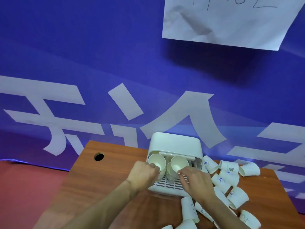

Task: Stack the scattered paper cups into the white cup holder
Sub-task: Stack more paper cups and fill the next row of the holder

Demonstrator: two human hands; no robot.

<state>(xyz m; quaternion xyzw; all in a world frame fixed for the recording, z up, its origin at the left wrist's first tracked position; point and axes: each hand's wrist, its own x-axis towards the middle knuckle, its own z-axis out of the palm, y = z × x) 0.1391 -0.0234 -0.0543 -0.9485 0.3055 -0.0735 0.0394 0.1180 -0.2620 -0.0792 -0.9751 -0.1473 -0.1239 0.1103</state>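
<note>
The background is filled by one large blue fabric banner [82, 55] printed with big white characters. One creased white sheet of paper [227, 22] with handwritten pen strokes is fixed to it at the upper right. A strip of red floor [24, 187] is seen at the lower left.

In front of the banner one brown wood-grain table [107, 179] is set, with one round dark cable hole [99, 156] near its far left corner. One white plastic cup holder [175, 142], box-shaped with rounded corners, is placed at the far middle of the table. Its slotted front tray [165, 185] is turned toward the person.

About twelve scattered white paper cups [237, 197] with small blue prints are lying on the table to the right of the holder and in front of it. Most are tipped on their sides. Some are partly hidden behind the right forearm, so the exact number cannot be told. One short stack of nested cups [170, 175] stands in the holder, in the middle.

Two more cups are held over the holder, mouths toward the camera. The left white paper cup [156, 161] is pinched at its near rim by the left hand [143, 173], fingers curled. The right white paper cup [179, 162] is pinched at its near rim by the fingertips of the right hand [196, 180]. The stack lies between the two held cups.
</note>
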